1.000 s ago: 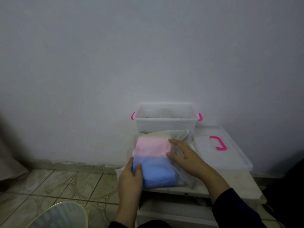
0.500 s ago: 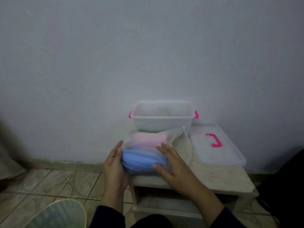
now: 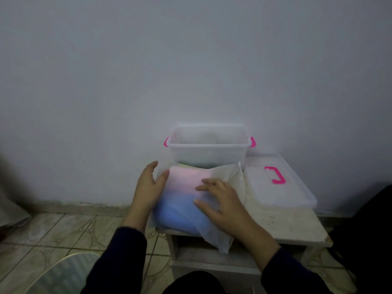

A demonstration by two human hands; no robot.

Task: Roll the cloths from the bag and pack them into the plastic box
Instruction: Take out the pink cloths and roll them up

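Observation:
A translucent white bag (image 3: 220,177) lies on a small white table (image 3: 292,223), with a pink cloth (image 3: 182,179) and a blue cloth (image 3: 178,215) showing through it. My left hand (image 3: 148,187) presses against the bag's left side, fingers spread. My right hand (image 3: 222,202) lies flat on top of the bag, fingers apart. Behind the bag stands the clear plastic box (image 3: 209,148) with pink side clips, open; its inside is blurred.
The box's clear lid (image 3: 297,187) with a pink handle (image 3: 275,175) lies on the table's right side. A wall rises directly behind. Tiled floor (image 3: 53,230) spreads to the left, with a round pale object (image 3: 59,274) at the bottom left.
The bag has shifted and its near end now hangs over the table's front edge. My left hand moved up along the bag's left side; my right hand spread flat on top.

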